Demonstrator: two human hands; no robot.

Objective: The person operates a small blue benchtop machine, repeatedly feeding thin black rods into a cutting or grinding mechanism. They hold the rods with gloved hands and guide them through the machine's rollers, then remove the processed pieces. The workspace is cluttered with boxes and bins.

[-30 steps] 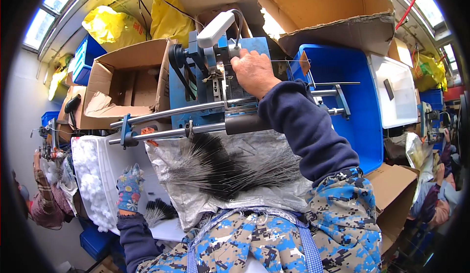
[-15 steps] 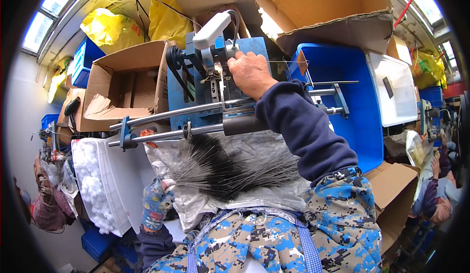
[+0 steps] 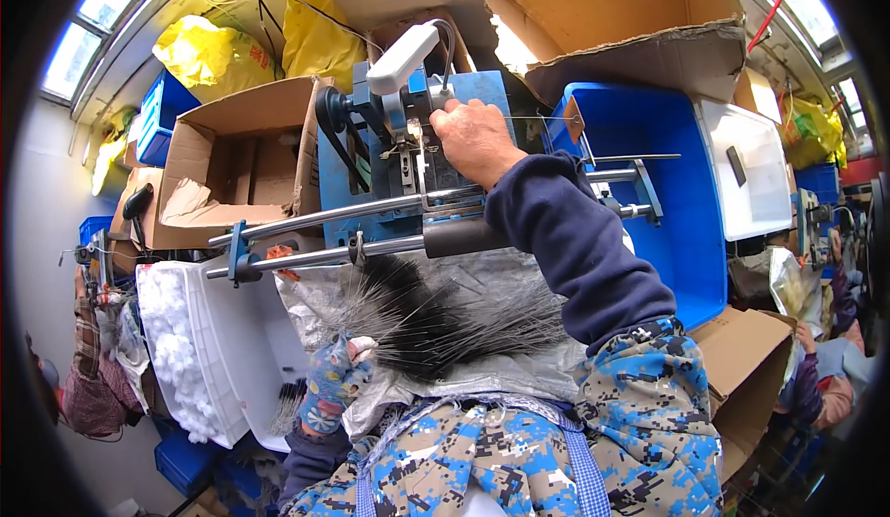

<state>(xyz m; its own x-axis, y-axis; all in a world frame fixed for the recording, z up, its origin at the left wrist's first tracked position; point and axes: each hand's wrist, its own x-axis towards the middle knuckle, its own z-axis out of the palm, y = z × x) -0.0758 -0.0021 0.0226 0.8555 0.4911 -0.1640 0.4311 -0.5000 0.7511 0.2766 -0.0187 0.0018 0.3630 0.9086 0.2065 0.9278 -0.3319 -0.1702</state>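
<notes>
A pile of thin wires with black bristle-like parts (image 3: 417, 322) is spread on a silvery-grey sheet (image 3: 501, 267) across my lap. My left hand (image 3: 345, 369), in a patterned glove or sleeve with bare fingertips, is at the pile's left side. Its fingers are curled together, and what they pinch, if anything, cannot be made out. My right hand (image 3: 475, 141) is up at the blue machine (image 3: 482, 90), fingers bent round a spot beside its metal clamp part (image 3: 408, 160); whatever is in them is hidden. Two steel rails (image 3: 343, 216) run between the machine and the pile.
Left of my lap stands a white bin (image 3: 246, 350) with dark bristles inside, beside white fluffy tufts (image 3: 176, 350). A cardboard box (image 3: 232, 146) flanks the machine; a deep blue bin (image 3: 681, 239) is at the right. Other people (image 3: 97, 369) work at both sides.
My left hand has moved right and slightly up, closer to the wires, uncovering dark bristles in the white bin. My right hand stays at the machine almost unmoved.
</notes>
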